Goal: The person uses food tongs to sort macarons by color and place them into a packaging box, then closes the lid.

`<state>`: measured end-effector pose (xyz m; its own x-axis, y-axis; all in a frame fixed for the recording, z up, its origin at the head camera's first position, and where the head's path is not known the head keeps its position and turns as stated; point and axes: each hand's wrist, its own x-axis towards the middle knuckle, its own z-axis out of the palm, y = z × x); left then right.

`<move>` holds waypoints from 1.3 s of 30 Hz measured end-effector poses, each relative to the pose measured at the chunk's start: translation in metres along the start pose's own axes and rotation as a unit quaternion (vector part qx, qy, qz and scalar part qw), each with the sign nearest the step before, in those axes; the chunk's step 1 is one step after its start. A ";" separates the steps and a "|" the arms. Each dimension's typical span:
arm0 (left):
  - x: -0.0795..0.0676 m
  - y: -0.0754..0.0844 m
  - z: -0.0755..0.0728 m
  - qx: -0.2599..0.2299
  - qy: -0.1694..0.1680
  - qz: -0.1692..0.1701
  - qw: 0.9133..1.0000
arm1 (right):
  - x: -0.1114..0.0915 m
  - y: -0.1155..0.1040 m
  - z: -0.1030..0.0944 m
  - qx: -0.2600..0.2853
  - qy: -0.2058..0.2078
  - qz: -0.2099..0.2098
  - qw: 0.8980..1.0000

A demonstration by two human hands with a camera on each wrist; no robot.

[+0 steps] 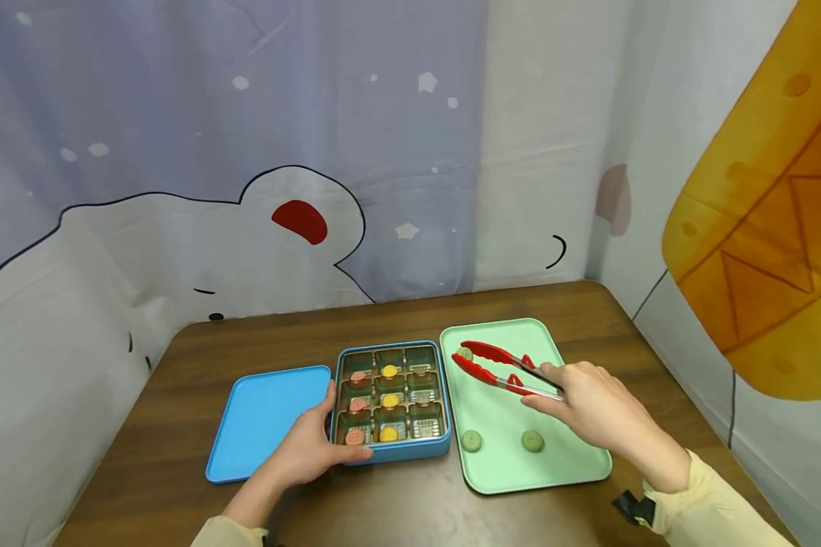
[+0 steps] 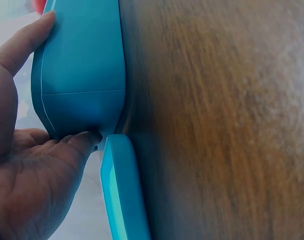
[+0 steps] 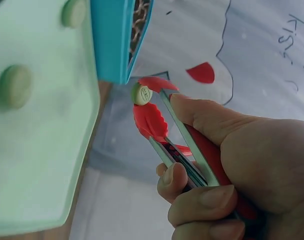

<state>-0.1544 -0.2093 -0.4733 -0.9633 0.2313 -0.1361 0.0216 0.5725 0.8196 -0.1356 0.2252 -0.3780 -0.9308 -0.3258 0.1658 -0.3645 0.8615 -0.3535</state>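
My right hand (image 1: 598, 403) grips a pair of red-tipped tongs (image 1: 487, 368) over the green tray. In the right wrist view, a round green piece (image 3: 141, 94) with a stamped face sits between the tong tips, raised above the tray. A blue box (image 1: 410, 451) stands left of the tray, holding a gold divided insert. My left hand (image 1: 308, 444) holds the box by its near left corner, thumb along the front and fingers against the left side. Pink pieces (image 1: 355, 437) fill the left column's compartments, yellow pieces (image 1: 388, 434) the middle column's; the right column is bare.
Two more green pieces (image 1: 532, 441) lie on the near part of the green tray (image 1: 506, 475), which sits close beside the box. A blue lid (image 1: 263, 414) lies left of the box, under my left forearm's side. A printed curtain (image 1: 410, 152) borders the wooden table (image 1: 383, 501).
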 end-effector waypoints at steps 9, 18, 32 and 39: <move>0.003 0.001 0.002 0.003 0.002 0.013 1.000 | 0.035 -0.019 0.014 0.006 -0.021 -0.007 1.000; 0.003 0.003 0.002 0.002 0.000 0.002 1.000 | 0.049 -0.023 0.023 0.008 -0.032 -0.010 0.999; 0.001 0.000 0.002 -0.006 0.005 0.007 1.000 | 0.056 -0.027 0.030 0.005 -0.035 -0.017 0.999; 0.000 -0.001 0.001 -0.005 0.008 0.009 1.000 | 0.057 -0.027 0.032 0.002 -0.029 -0.025 0.999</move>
<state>-0.1537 -0.2089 -0.4743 -0.9671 0.2280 -0.1126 0.0358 0.5607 0.8273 -0.1793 0.1707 -0.3887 -0.9116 -0.3900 0.1300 -0.4103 0.8425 -0.3491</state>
